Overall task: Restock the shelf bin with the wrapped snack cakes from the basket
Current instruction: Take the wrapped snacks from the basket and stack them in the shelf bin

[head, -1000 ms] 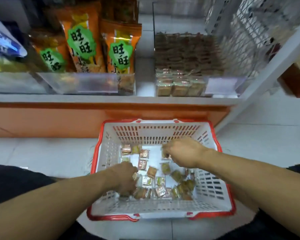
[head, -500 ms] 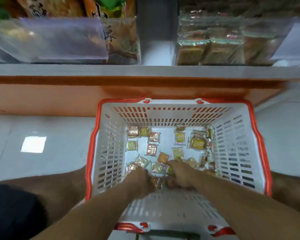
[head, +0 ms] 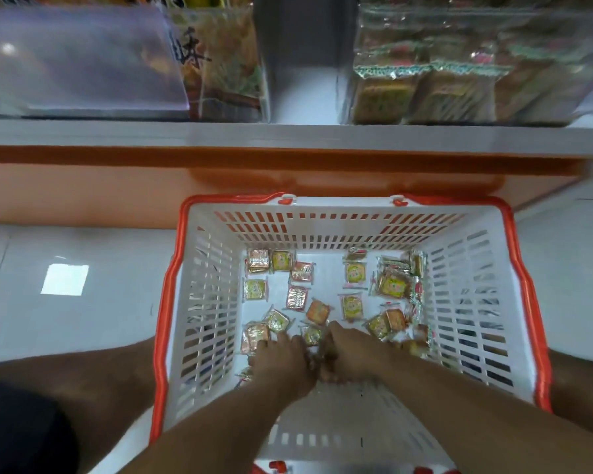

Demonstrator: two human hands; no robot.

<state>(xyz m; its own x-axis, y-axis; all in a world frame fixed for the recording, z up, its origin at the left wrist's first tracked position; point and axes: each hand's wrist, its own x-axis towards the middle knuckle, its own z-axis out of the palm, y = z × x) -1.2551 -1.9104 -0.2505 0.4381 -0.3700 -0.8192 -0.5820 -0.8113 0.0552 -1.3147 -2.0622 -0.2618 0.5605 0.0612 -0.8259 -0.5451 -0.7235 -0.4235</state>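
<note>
Both hands are seen from behind in the slotted white plastic basket (head: 206, 302); the left hand (head: 281, 360) and right hand (head: 348, 357) are curled among glossy square snack cakes (head: 297, 297), their grip hidden. The clear shelf bin (head: 476, 63) is blurred and cut off above.

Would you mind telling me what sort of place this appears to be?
Probably a small shop aisle: a red-rimmed white plastic shopping basket on a tiled floor, and a white shelf with clear plastic bins of packaged snacks.
</note>
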